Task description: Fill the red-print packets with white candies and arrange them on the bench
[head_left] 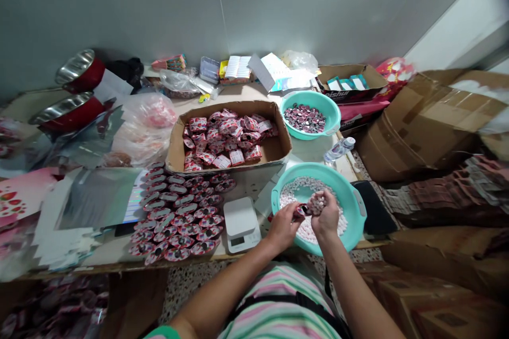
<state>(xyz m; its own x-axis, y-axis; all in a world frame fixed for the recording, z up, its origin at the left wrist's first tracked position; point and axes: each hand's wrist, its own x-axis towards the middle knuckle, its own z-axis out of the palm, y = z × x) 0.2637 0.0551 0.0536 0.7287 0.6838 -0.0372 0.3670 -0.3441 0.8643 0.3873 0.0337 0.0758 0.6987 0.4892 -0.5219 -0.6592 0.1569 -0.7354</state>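
Note:
My left hand (283, 224) pinches a small red printed pouch (301, 210) by its mouth over the near teal basin (351, 197). My right hand (325, 213) is cupped, closed round a handful of small pale candies (317, 202) right beside the pouch. The basin holds a layer of the same white and pink candies (292, 190). A small white digital scale (241, 223) sits just left of my left hand.
Rows of filled red pouches (181, 215) lie left of the scale. A cardboard tray (177, 140) holds more pouches. A second teal basin (331, 111) with dark round pieces stands behind. Red metal bowls (75, 90), plastic bags and cardboard boxes (425, 116) crowd the edges.

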